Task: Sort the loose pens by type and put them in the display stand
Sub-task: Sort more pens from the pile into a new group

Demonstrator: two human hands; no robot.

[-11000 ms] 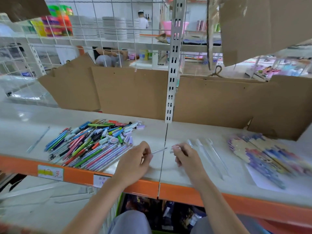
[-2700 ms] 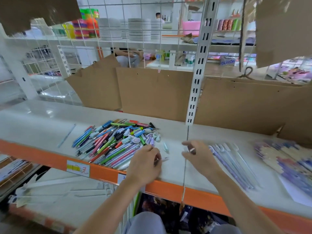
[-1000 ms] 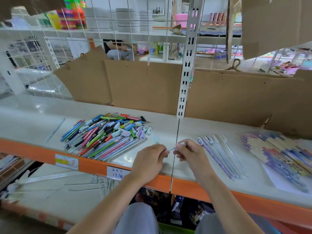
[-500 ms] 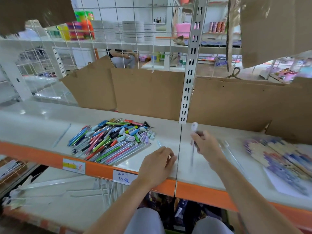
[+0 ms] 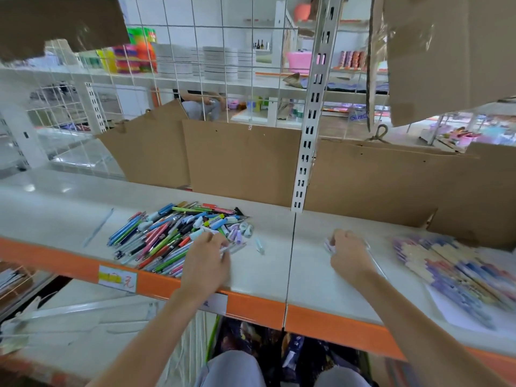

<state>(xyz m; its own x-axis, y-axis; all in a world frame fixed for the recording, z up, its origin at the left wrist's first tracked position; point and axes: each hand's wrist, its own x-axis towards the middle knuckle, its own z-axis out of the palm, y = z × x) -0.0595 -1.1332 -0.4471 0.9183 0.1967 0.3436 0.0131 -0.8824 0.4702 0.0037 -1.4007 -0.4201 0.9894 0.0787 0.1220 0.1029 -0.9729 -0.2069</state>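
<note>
A heap of loose pens point(image 5: 167, 236) in several colours lies on the left half of the white shelf point(image 5: 279, 275). My left hand point(image 5: 208, 265) sits at the heap's right edge, fingers curled on a pale pen point(image 5: 233, 248) that pokes out to the right. My right hand point(image 5: 349, 254) is down on the shelf right of the seam, fingers closed over a pale pen whose white cap point(image 5: 329, 243) shows at its left side. Thin pale pens point(image 5: 377, 265) lie partly hidden under that hand. I see no display stand.
A small pale cap point(image 5: 260, 245) lies alone between my hands. Patterned pen packs point(image 5: 446, 269) on white paper fill the right end. A clear strip point(image 5: 97, 227) lies at the left. Cardboard panels point(image 5: 243, 157) and a slotted upright point(image 5: 304, 163) close the back. The orange shelf lip point(image 5: 251, 307) runs along the front.
My right hand has dropped from raised with the white-capped pen down onto the row of pale pens. My left hand has moved left onto the heap and closed on a pale pen.
</note>
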